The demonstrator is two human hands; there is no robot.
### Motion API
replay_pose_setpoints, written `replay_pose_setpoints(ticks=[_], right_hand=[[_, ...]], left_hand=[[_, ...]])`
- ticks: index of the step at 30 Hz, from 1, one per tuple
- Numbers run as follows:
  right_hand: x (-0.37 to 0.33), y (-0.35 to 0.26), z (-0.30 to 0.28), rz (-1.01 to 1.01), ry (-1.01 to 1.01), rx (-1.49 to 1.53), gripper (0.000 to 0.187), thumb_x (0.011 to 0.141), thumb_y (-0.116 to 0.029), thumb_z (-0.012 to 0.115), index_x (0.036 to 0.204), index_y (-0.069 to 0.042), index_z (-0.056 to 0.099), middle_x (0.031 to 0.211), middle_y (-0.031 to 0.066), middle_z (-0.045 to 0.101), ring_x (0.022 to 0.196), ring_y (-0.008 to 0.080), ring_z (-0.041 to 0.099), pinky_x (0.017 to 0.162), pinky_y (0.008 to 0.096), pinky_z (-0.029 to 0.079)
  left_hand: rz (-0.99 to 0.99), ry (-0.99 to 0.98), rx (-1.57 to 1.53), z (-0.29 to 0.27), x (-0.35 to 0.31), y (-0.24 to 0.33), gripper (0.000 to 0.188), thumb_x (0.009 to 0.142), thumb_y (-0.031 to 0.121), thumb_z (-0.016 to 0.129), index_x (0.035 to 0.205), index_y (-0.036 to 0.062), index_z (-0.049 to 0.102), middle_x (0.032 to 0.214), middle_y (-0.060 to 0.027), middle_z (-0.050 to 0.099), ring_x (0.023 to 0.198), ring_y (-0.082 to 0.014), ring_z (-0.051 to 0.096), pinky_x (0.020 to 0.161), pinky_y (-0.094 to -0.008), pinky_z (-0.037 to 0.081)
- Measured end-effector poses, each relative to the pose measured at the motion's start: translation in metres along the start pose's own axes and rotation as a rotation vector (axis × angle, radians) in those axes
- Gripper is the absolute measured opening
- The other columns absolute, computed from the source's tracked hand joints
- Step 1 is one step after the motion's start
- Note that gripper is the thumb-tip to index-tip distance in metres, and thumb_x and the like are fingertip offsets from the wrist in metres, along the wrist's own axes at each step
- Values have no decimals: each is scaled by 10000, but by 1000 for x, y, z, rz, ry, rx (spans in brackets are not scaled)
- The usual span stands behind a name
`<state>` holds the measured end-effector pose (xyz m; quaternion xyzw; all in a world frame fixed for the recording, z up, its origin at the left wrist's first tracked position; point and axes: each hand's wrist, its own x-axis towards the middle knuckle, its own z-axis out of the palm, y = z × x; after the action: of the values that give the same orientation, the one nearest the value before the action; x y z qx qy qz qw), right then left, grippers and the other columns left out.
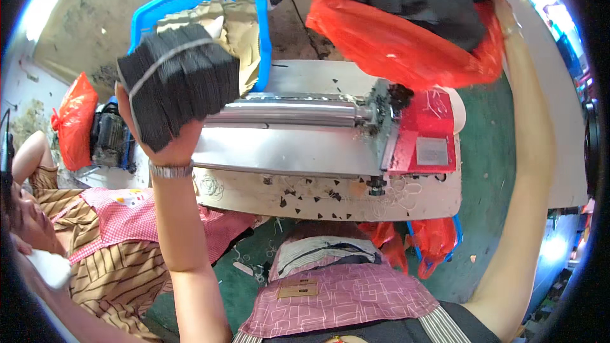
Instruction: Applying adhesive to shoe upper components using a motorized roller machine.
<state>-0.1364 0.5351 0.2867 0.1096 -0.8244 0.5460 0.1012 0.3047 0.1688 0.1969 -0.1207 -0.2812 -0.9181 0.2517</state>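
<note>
My left hand is raised at the left, closed around the base of a thick bundle of thin black pieces. A pale band runs across this bundle, and the pieces stand packed side by side. At the upper right my right hand grips the edge of a red plastic bag; most of its fingers are hidden by the bag. Dark pieces lie inside the bag's open mouth. Between my arms stands a machine with a shiny metal roller and a red end housing, below the bag.
Behind the bundle, a blue basket holds brown paper-like material. Black scraps and pale rubber bands litter the white table. A tied red bag stands at the far left. A person in a checked apron is close on my left.
</note>
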Motion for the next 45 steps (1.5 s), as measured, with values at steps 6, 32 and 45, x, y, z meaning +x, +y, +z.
replay_pose_setpoints(ticks=[6, 32, 45], right_hand=[[28, 48, 153, -405, -53, 69, 229, 712, -102, 549, 918, -1, 556, 802, 82, 596, 740, 188, 551, 683, 291, 433], [-48, 265, 286, 128, -258, 209, 364, 719, 33, 473, 1083, 15, 470, 1018, 102, 551, 922, 194, 512, 820, 293, 371], [-75, 107, 188, -267, -516, -277, 342, 793, -262, 524, 1030, -17, 498, 869, 83, 561, 798, 131, 541, 715, 220, 421]], left_hand=[[15, 92, -76, -39, -38, 15, 621, 760, 520, 427, 1216, 100, 379, 1241, -98, 393, 1141, -272, 362, 954, -461, 257], [-79, 587, 397, -56, -31, -42, 987, 636, 541, 599, 1241, -87, 138, 1147, -193, 409, 1035, -260, 464, 851, -361, 417], [-356, 472, 126, -37, -62, -86, 882, 563, 274, 692, 1261, 50, 201, 1228, -127, 344, 1117, -239, 384, 933, -365, 322]])
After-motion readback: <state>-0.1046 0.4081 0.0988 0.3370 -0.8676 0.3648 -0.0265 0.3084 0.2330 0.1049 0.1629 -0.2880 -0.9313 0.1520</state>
